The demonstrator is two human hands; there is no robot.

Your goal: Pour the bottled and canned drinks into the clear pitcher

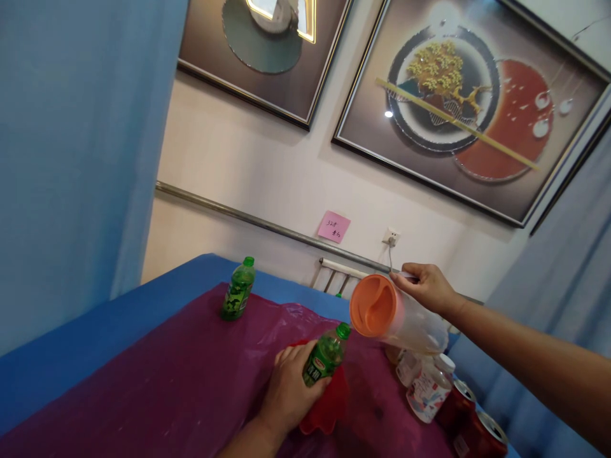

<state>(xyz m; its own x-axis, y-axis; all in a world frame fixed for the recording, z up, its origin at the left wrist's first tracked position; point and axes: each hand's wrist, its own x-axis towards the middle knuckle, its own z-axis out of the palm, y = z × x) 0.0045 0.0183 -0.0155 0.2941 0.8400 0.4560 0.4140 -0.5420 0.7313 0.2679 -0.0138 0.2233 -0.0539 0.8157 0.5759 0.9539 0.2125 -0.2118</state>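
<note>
My left hand (292, 388) is wrapped round a green plastic bottle (324, 357) with a dark label, held slightly tilted above a red dish-like thing (329, 407). I cannot tell whether the bottle has its cap on. My right hand (429, 289) grips the handle of a clear pitcher (417, 327), whose orange lid (373, 305) faces left. The pitcher lies tipped nearly on its side, a little up and right of the bottle's mouth, apart from it. Some liquid seems to sit low inside it. Another green bottle (238, 289) stands upright farther back on the left.
A purple plastic sheet (191, 369) covers the blue table (62, 356). Along the right edge stand clear labelled bottles (429, 389) and red cans (480, 436). Behind run a metal rail (258, 221) and a wall socket with a plug (391, 237). Blue curtains (81, 146) hang at both sides.
</note>
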